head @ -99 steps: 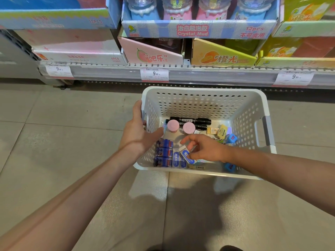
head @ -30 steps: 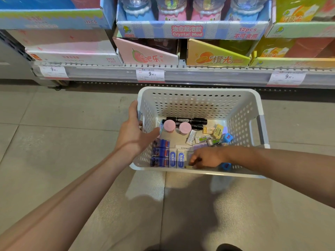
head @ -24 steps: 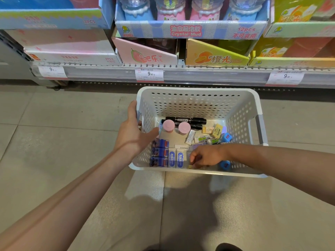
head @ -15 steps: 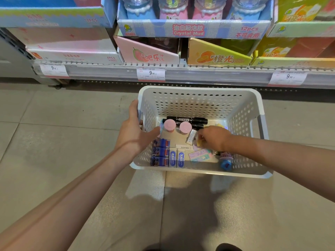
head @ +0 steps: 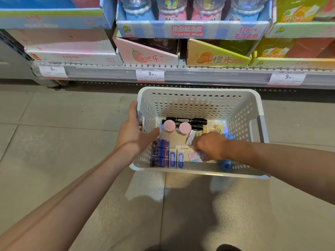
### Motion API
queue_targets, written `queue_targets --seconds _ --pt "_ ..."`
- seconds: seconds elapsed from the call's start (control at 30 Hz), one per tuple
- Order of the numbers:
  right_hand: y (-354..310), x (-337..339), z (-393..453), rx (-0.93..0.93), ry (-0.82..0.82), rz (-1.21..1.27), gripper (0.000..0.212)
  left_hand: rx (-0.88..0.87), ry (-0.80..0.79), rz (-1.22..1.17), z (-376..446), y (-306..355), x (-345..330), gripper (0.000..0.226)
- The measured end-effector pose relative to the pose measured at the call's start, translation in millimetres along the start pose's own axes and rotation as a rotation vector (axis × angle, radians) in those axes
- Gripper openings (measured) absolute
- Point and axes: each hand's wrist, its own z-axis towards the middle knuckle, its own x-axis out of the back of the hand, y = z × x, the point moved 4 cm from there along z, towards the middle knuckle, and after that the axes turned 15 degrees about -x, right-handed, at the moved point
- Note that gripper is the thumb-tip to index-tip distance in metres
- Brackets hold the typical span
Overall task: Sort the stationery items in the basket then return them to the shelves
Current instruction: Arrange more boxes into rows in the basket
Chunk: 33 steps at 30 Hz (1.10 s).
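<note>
A white perforated plastic basket point(head: 199, 105) sits on the tiled floor point(head: 54, 142) just in front of the bottom shelf point(head: 181, 75) with its price tags and display cartons.

The left hand point(head: 133, 134) takes the basket's left wall: fingers curl over the outside of the rim and the thumb lies inside against the wall, so its grip is narrow and clamped on the basket.

The right hand point(head: 211, 145) reaches down inside, toward the basket's near right part, knuckles up and fingers curled downward. Its fingertips point(head: 196, 151) meet a small pastel pink-and-blue flat packet point(head: 194, 157) lying on the basket floor; the grip looks pinched on that packet, though the fingertips are partly hidden under the hand.

In the basket's near left corner three dark blue boxed erasers point(head: 159, 153) lie stacked in a row, with two white-and-blue sleeved erasers point(head: 176, 159) just beside them. Toward the far wall lie two black marker pens point(head: 188, 122), and two round pink caps point(head: 176, 126) stand in front of them. A blue sharpener-like piece point(head: 225, 164) rests at the near wall, below the right wrist.
</note>
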Motion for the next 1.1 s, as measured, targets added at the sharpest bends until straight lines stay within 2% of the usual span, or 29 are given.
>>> queue_targets --seconds 0.13,0.2,0.4,0.8,0.9,1.0,1.1 --pt "-9 -3 -1 0.051 0.033 -0.162 0.030 0.005 0.005 0.007 0 -1 0 0.092" --pt "-12 -3 -1 0.067 0.037 -0.175 0.032 0.005 0.008 0.012 1 -1 0 0.092" --pt "-15 -8 1 0.152 0.021 -0.173 0.058 0.014 0.015 0.010 2 -4 -1 0.092" --pt "-14 -11 4 0.226 0.040 -0.160 0.050 0.020 0.015 0.026 2 -4 -1 0.092" --pt "-6 -6 6 0.132 0.020 0.051 0.045 0.019 0.010 0.025 2 -3 -1 0.092" --pt "13 5 13 -0.081 0.015 0.261 0.038 0.018 0.004 0.020 2 -3 -1 0.092" --pt "24 7 15 -0.244 -0.046 0.339 0.028 0.017 0.006 0.018 1 -2 0 0.093"
